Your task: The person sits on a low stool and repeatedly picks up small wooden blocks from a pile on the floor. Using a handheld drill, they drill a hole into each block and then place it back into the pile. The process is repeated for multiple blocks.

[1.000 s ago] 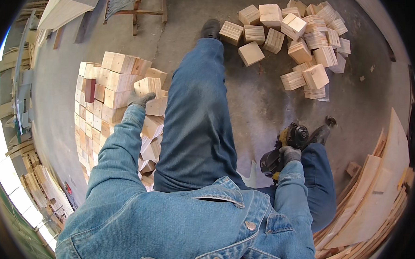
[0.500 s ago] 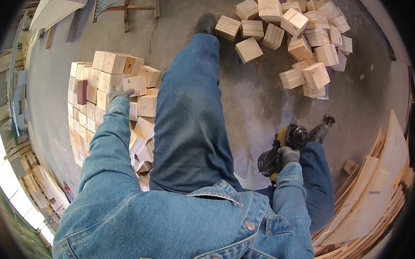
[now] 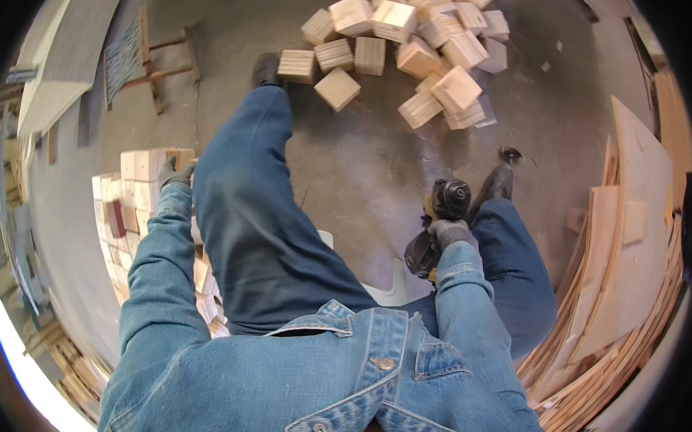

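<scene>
My left hand [image 3: 176, 175], in a dark grey glove, reaches to the top of a stack of pale wooden blocks [image 3: 136, 168] beside my left leg. Its thumb and fingers straddle a tan wooden block [image 3: 181, 156] at the stack's upper right; part of the grip is hidden. One reddish-brown block [image 3: 114, 218] shows in the stack's side. My right hand [image 3: 451, 232], gloved too, is wrapped round the handle of a black and yellow nail gun [image 3: 449, 196] with a round magazine. The tool is held beside my right thigh, above the floor.
A loose heap of wooden blocks [image 3: 423, 49] lies on the concrete floor ahead. Long boards and sheets [image 3: 630, 244] lean at the right. A wooden frame [image 3: 148, 64] and large panels [image 3: 75, 50] stand far left. A white seat edge [image 3: 389, 287] shows beneath me.
My view has swung, so the stack and heap sit further left in it. My left hand has moved from the stack's near right side to its far top. The right hand still grips the nail gun.
</scene>
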Demonstrator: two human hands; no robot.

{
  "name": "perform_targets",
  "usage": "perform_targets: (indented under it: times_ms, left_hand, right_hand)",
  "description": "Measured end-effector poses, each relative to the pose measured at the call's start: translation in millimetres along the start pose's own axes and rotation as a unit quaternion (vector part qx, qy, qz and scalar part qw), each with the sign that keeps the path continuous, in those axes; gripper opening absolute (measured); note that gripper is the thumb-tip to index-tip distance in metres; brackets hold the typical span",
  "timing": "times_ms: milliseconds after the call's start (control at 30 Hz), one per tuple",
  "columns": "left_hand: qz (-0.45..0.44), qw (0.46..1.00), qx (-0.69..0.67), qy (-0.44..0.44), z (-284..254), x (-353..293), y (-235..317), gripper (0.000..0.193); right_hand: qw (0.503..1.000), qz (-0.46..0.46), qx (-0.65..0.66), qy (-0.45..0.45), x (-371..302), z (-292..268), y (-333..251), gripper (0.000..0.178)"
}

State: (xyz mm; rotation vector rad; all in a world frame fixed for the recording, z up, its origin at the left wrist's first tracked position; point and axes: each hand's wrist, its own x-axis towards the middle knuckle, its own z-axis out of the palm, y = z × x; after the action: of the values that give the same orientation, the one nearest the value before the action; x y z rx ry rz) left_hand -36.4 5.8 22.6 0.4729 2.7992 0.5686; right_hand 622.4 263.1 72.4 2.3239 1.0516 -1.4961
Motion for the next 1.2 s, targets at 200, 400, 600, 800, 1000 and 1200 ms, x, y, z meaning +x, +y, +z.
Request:
perform_targets:
  times_ms: [200,400,600,800,1000,1200]
  left_hand:
    - [0.139,0.989,0.019,-0.040,8.8,25.4,105.5,0.081]
    - [0.227,0.973,-0.031,-0.028,9.2,-1.9,244.9,0.063]
    - [0.154,0.948,-0.255,-0.111,-56.7,63.4,259.6,0.036]
    - [0.140,0.923,-0.341,-0.111,-89.8,43.5,281.9,0.025]
    - [0.175,0.915,-0.323,-0.169,-59.1,20.7,263.8,0.026]
    - [0.228,0.961,0.019,-0.158,-38.1,26.5,185.2,0.046]
  right_hand:
    - [0.998,0.033,0.042,0.010,37.1,7.5,27.9,0.017]
    - [0.995,0.040,0.096,-0.005,55.8,6.7,51.2,0.013]
    - [0.995,0.039,0.094,-0.023,62.0,14.3,48.2,0.009]
    - [0.996,0.049,0.081,-0.009,68.1,10.4,53.4,0.010]
    - [0.995,0.050,0.090,-0.006,65.3,13.3,51.2,0.011]
    - [0.994,0.048,0.093,-0.019,61.7,12.1,50.3,0.011]
